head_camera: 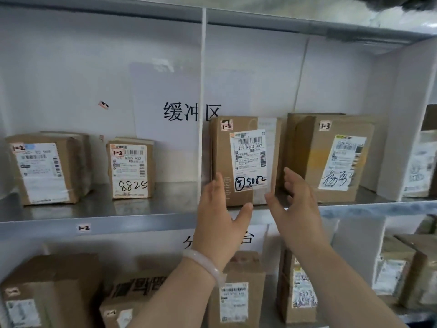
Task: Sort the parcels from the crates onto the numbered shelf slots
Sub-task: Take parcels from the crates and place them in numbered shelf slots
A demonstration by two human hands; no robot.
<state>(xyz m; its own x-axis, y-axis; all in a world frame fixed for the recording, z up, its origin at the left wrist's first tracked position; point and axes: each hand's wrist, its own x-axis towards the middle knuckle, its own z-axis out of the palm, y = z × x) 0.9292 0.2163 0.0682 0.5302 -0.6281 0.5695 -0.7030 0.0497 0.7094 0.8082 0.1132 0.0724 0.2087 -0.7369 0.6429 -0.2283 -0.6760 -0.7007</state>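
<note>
Matt brown cardboard parcels (244, 159) carry glossy white paper labels (250, 159) on a smooth, dully reflective grey metal shelf (99, 209) with white matt dividers (203, 91).

- metal shelving unit, grey steel shelf board (142, 209) running across at about grip height
- another steel shelf edge (283, 24) well above the grip
- white back panel (71, 79) behind, printed black characters (192, 111) up and left of the grip
- thin white divider (202, 102) standing upright just left of the grip
- white side panel (406, 119) off to the right
- lighting's soft and even
</note>
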